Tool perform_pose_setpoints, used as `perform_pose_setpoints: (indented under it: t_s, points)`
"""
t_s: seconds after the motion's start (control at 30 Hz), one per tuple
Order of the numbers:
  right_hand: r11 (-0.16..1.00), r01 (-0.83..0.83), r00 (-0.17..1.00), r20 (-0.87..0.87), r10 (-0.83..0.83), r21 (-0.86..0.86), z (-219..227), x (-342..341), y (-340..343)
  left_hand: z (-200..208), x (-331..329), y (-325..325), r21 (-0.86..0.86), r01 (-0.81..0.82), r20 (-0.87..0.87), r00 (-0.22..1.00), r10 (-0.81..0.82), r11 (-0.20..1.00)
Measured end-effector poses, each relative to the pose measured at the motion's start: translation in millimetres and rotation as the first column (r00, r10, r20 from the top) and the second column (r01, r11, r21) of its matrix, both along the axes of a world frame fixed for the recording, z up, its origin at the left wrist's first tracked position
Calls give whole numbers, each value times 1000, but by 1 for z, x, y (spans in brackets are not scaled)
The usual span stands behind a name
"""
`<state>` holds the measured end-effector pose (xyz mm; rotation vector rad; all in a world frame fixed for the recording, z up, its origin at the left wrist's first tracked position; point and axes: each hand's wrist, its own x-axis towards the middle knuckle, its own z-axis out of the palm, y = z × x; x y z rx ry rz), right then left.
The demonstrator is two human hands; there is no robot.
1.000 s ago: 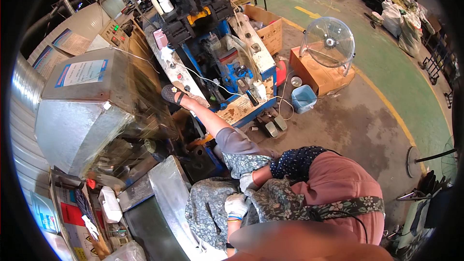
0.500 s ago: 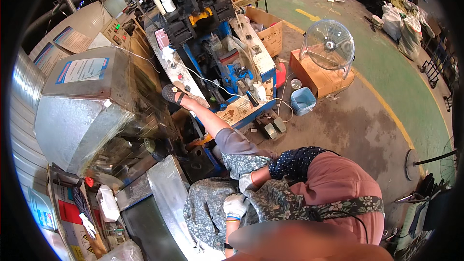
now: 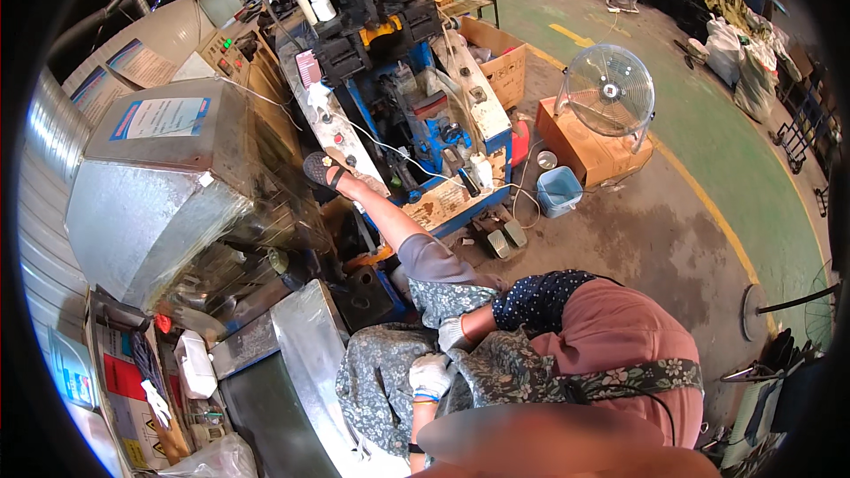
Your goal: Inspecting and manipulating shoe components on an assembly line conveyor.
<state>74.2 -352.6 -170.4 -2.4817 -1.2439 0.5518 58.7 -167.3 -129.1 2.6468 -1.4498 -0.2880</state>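
Note:
My left hand, in a white glove with bands at the wrist, lies on the floral apron over my lap. Its fingers are curled inward, and anything inside them is hidden. Just beyond it, my right hand, also gloved, reaches in from a dotted dark sleeve and rests in the apron's folds. The fingers of that hand are mostly covered. Between the two hands the grey flowered cloth is bunched up.
My outstretched leg sets a dark sandal on the edge of a blue and white machine. A metal hood stands left. Beyond the foot pedals are a blue bucket and a fan on a carton.
The surroundings have shifted slightly in the picture as the view turned a little. Both hands stay in the same place on the apron.

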Motion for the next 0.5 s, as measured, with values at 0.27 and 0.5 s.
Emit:
perform_pose_setpoints:
  t_s: [0.27,0.5]
  points:
    - [997,-13,1000,9,12,72,-14,-1,0,0,2,0,15,4,-41,999,-3,1000]
    - [987,-73,978,203,42,145,64,4,-18,3,0,1,-20,-61,-85,995,59,998]
